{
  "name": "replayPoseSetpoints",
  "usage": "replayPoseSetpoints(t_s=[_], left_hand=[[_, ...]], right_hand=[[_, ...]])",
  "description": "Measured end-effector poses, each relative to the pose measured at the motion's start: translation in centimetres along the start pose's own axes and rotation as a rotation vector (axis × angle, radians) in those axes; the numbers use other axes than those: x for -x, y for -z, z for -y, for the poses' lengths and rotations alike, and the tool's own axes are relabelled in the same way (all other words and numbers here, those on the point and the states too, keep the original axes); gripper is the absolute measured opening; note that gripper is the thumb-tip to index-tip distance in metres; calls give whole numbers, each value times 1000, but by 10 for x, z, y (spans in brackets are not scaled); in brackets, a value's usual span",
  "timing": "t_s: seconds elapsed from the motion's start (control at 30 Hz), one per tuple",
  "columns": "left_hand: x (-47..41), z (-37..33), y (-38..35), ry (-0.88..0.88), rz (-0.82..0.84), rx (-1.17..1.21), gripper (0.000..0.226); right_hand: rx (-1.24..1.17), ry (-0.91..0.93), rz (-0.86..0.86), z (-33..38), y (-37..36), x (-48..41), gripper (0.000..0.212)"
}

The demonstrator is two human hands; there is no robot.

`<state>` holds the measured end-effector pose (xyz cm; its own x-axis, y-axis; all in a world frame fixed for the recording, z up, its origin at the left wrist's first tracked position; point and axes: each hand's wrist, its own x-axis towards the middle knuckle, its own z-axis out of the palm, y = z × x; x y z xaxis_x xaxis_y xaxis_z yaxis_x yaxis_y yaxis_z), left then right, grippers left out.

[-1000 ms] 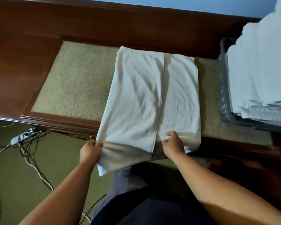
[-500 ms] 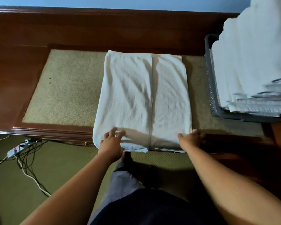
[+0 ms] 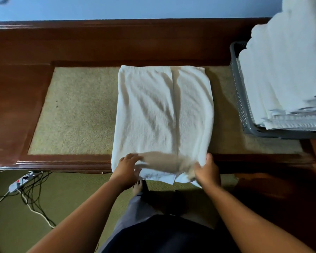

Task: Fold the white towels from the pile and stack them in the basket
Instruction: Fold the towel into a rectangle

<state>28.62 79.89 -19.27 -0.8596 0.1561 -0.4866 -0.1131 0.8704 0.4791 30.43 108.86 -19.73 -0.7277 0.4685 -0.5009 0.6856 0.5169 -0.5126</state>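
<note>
Towel-folding scene, seen from above by a camera on the person's head. A white terry-cloth towel (image 3: 162,115) lies flat on a beige carpet-like inset (image 3: 77,110) in a dark red-brown wooden tabletop (image 3: 16,106). It is already folded lengthwise into a long panel, and one cloth edge runs down it right of centre. Its near end hangs just over the front edge of the tabletop.

The left grip (image 3: 127,167) lies over the near left corner with its fingers on top of the cloth. Whether the thumb pinches from beneath cannot be told. The right grip (image 3: 207,170) holds the near right corner, with the thumb up along the side edge and the fingers curled round the hanging end.

To the right, well apart from the towel, a grey perforated plastic basket (image 3: 244,114) holds a tall stack of folded white towels (image 3: 281,79) that rises above its rim.

The towel looks light, soft and limp. Shallow wrinkles cross it, and the overhanging end droops. It will likely sag wherever it is unsupported, so the two near corners seem the sensible places to hold it (pinching through all layers, or the folded layers may slide apart). Its napped surface should cling a little rather than slip. Nothing about it looks fragile.
</note>
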Motion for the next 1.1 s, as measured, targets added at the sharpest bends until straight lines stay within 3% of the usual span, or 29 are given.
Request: replayPoseSetpoints(t_s=[0.07,0.13,0.2,0.27,0.3,0.37,0.43,0.53,0.6,0.7,0.9,0.97,1.03,1.1], left_hand=[[-3,5,8,90,-57,242,27],[-5,4,18,302,-27,624,23],[-9,5,24,491,93,1002,41],[-13,10,27,554,199,1148,63],[-15,12,26,554,208,1132,67],[-19,15,19,496,134,932,52],[-24,19,9,411,5,634,31],[-27,19,4,369,-42,466,21],[-26,19,5,347,-41,421,20],[-28,20,8,316,-20,393,19],[-39,21,19,320,100,393,26],[-42,20,22,305,143,376,27],[-45,17,25,295,181,354,28],[-47,14,29,285,204,336,28]], right_hand=[[-81,138,25,27,-21,23,41],[-37,361,186,54,-44,42,53],[125,554,516,76,-69,59,66],[218,655,759,88,-89,72,73],[200,675,793,86,-98,73,70],[204,634,740,77,-108,74,58],[303,610,588,56,-112,76,52],[471,633,270,12,-121,81,55],[494,456,292,-10,-121,81,70],[487,244,486,-33,-121,71,83],[474,304,180,-37,-129,58,56],[215,181,84,-50,-147,57,42],[-291,-212,-63,-52,-163,44,35],[-823,-653,-92,-51,-175,29,44]])
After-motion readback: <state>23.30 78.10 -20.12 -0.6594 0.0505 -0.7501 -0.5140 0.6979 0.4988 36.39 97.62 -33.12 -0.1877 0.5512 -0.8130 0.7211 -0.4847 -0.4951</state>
